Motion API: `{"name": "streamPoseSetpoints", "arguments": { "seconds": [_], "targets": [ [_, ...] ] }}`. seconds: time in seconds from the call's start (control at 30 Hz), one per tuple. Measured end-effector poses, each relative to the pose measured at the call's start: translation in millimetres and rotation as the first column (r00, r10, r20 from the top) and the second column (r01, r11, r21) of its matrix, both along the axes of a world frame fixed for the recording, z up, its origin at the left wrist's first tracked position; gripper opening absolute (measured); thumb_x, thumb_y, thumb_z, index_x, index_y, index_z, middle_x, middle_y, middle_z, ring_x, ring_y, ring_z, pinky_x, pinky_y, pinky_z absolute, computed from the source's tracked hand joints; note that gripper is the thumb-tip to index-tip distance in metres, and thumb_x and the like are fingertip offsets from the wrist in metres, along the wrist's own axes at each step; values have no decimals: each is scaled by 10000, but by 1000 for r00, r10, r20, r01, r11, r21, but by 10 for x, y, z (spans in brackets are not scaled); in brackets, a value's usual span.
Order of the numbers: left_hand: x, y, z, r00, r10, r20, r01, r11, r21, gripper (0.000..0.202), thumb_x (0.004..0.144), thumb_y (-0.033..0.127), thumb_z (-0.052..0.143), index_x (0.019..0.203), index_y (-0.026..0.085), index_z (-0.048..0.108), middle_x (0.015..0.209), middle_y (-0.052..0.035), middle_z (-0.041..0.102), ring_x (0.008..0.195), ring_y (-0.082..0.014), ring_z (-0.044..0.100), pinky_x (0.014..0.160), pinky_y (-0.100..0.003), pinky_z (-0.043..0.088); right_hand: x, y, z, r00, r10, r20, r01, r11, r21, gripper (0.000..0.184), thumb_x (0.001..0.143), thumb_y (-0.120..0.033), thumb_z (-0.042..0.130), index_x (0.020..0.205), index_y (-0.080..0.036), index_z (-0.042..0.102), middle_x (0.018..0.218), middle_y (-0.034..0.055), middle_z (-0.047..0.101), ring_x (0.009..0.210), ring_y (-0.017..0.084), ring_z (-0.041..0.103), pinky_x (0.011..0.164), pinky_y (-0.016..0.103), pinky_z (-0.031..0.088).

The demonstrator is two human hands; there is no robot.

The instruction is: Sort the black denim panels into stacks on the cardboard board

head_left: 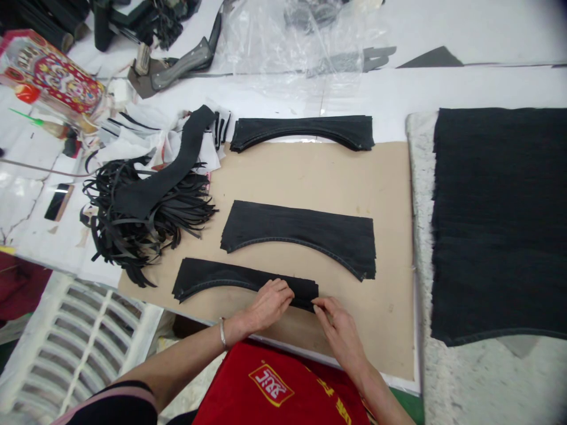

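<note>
Nearest my body lies a stack of black curved material pieces, with an arched lower edge. Bent and closed, the fingers of my left hand grip this lower edge near the right end. My right hand pinches the lower right corner of the same stack between thumb and fingers. Just beyond is a second black stack, also arched below. A third black stack lies at the far edge of the brown board. Whether the pieces are fabric or leather I cannot tell.
Left of the board sits a heap of black strips with a curved black piece on top. A large black sheet lies right. Clear plastic, a patterned red box and a phone-like object lie farther off. A white slatted chair stands lower left.
</note>
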State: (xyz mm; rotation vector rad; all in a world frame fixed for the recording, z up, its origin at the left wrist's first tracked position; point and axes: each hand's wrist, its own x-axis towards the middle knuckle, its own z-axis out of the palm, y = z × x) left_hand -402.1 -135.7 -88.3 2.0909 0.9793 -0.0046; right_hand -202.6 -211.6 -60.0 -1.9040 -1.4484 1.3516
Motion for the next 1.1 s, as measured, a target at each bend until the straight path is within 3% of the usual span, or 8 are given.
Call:
{"name": "streamPoseSetpoints", "arguments": {
  "seconds": [0.3, 0.43, 0.5, 0.57, 0.73, 0.9, 1.0, 1.1],
  "targets": [
    [61, -56, 124, 943, 324, 67, -310, 936, -167, 137, 803, 90, 475, 822, 208, 543, 853, -12, 543, 839, -163, 509, 751, -287, 415, -77, 74, 151, 982, -167, 88, 150, 972, 179, 336, 909, -435, 496, 1156, -209, 524, 1115, 90, 565, 1045, 233, 520, 904, 401, 428],
    [80, -120, 93, 892, 442, 94, -421, 888, -183, 123, 809, 99, 449, 790, 211, 497, 820, -1, 505, 799, -157, 483, 719, -286, 398, -159, 28, 246, 934, 90, 346, -220, 907, 358, 246, 908, -295, 511, 1136, -210, 547, 1057, 72, 605, 989, 226, 530, 871, 392, 393],
    [79, -137, 76, 883, 457, 110, -430, 880, -203, 124, 805, 96, 443, 780, 212, 482, 814, 1, 498, 797, -157, 475, 721, -286, 393, -248, -19, 263, 847, 257, 465, -443, 825, 350, 292, 894, -212, 500, 1182, -198, 544, 1111, 76, 620, 1003, 231, 529, 888, 395, 361],
    [70, -142, 66, 881, 459, 116, -427, 876, -225, 124, 797, 93, 444, 775, 212, 476, 812, 1, 498, 796, -157, 471, 724, -287, 391, -349, -68, 237, 784, 298, 545, -516, 800, 305, 359, 868, -140, 478, 1222, -161, 532, 1176, 94, 614, 1054, 247, 515, 939, 410, 325],
    [48, -135, 55, 855, 504, 126, -459, 846, -269, 109, 800, 110, 451, 763, 213, 453, 793, 12, 491, 767, -149, 463, 716, -282, 384, -496, -172, 79, 696, 342, 631, -506, 857, 93, 407, 813, -24, 434, 1172, -159, 573, 1088, 104, 641, 992, 259, 530, 883, 459, 341],
    [32, -106, 113, 780, 609, 142, -563, 783, -266, 81, 842, 151, 452, 793, 213, 469, 802, 14, 507, 770, -141, 487, 719, -272, 396, -515, -288, -67, 646, 402, 649, -549, 835, 28, 367, 828, -39, 452, 1146, -159, 589, 952, 101, 652, 884, 259, 533, 732, 429, 372],
    [-15, -25, 259, 707, 688, 165, -645, 723, -250, 71, 881, 210, 456, 814, 217, 477, 788, 19, 512, 742, -135, 495, 702, -268, 402, -515, -318, -104, 682, 382, 624, -528, 847, 58, 344, 850, -81, 460, 1162, -157, 586, 954, 108, 652, 867, 258, 540, 723, 418, 385],
    [-92, 61, 478, 604, 762, 234, -750, 643, -155, 101, 911, 268, 453, 823, 223, 475, 783, 12, 508, 741, -138, 500, 704, -276, 413, -490, -252, -62, 853, 275, 443, -345, 935, 85, 262, 920, -226, 420, 1077, -203, 629, 975, 102, 643, 899, 269, 558, 763, 439, 415]
  ]
}}
